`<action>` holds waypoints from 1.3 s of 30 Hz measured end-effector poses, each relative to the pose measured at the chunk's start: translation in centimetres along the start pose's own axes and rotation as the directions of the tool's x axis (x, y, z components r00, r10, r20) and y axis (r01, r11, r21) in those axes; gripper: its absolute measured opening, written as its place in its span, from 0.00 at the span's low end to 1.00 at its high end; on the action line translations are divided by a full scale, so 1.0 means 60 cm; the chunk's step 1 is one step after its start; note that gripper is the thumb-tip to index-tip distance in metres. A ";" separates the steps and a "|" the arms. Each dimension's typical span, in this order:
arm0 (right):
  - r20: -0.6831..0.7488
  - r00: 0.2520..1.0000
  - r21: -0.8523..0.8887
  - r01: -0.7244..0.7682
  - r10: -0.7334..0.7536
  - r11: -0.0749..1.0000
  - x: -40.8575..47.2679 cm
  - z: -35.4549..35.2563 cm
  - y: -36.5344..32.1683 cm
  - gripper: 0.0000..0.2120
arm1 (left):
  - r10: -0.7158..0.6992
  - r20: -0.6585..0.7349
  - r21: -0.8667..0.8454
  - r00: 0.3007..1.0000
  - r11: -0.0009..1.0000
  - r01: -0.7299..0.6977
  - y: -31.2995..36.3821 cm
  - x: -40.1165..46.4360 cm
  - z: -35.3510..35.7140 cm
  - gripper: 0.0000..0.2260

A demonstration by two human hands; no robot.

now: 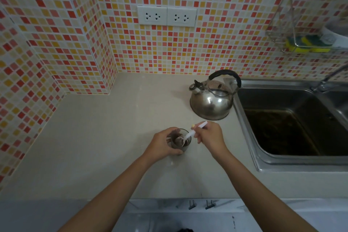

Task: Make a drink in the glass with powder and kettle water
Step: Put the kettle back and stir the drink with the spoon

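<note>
A small clear glass (185, 145) stands on the beige counter (105, 137), holding a dark brown liquid. My left hand (162, 146) is wrapped around the glass from its left side. My right hand (210, 136) pinches the handle of a white plastic spoon (192, 133), whose bowl dips into the glass. A steel whistling kettle (212, 100) with a black handle sits on the counter behind the glass, beside the sink. No powder container is in view.
A steel sink (293, 122) with murky brown water lies to the right, its tap (327, 79) at the back. A wire rack (301, 43) with yellow-green sponges hangs on the tiled wall. Two double sockets (166, 16) are on the wall. Drawer handles (201, 204) show below the counter edge.
</note>
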State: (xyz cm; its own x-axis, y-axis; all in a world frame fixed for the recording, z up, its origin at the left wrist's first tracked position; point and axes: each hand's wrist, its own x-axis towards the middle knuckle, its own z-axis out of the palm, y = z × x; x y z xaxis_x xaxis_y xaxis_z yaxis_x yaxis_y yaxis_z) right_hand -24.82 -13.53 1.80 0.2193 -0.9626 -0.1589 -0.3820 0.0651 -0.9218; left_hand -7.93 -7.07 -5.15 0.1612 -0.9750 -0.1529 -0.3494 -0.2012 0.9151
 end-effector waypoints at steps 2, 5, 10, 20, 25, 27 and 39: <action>0.015 0.997 -0.013 0.069 -0.069 0.998 -0.006 -0.007 -0.008 0.09 | 0.004 0.001 -0.007 1.000 1.000 -0.004 -0.002 0.001 0.001 0.34; 0.123 0.969 -0.169 0.235 -0.216 0.957 -0.014 -0.010 -0.017 0.08 | 0.010 0.005 -0.005 1.000 1.000 -0.010 0.000 0.000 0.000 0.33; 0.407 0.864 -0.436 0.469 -0.297 0.768 -0.013 0.012 -0.012 0.05 | 0.028 0.005 -0.001 1.000 1.000 -0.028 0.000 0.000 -0.001 0.33; 0.146 0.976 -0.334 0.201 -0.160 0.921 -0.006 0.036 0.008 0.15 | 0.005 0.002 0.003 1.000 1.000 -0.005 0.001 -0.002 0.000 0.33; 0.120 0.984 -0.423 0.168 -0.129 0.891 0.000 0.033 0.013 0.19 | -0.010 0.005 0.006 1.000 1.000 0.010 0.006 -0.004 0.000 0.35; 0.122 0.985 -0.369 0.157 -0.120 0.916 -0.005 0.039 0.010 0.20 | -0.003 0.009 0.011 1.000 1.000 0.003 0.007 -0.004 -0.001 0.34; 0.085 0.989 -0.398 0.147 -0.123 0.906 -0.004 0.037 0.016 0.08 | -0.013 0.002 0.034 1.000 0.999 0.013 0.018 -0.008 -0.002 0.34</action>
State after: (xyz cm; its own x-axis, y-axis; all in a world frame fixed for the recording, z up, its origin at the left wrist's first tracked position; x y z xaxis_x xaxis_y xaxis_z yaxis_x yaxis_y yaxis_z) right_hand -23.25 -12.67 0.14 0.3404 -0.9373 -0.0741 -0.6712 -0.1870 -0.7173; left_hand -8.28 -6.79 -4.05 0.1640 -0.9724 -0.1658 -0.3783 -0.2172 0.8998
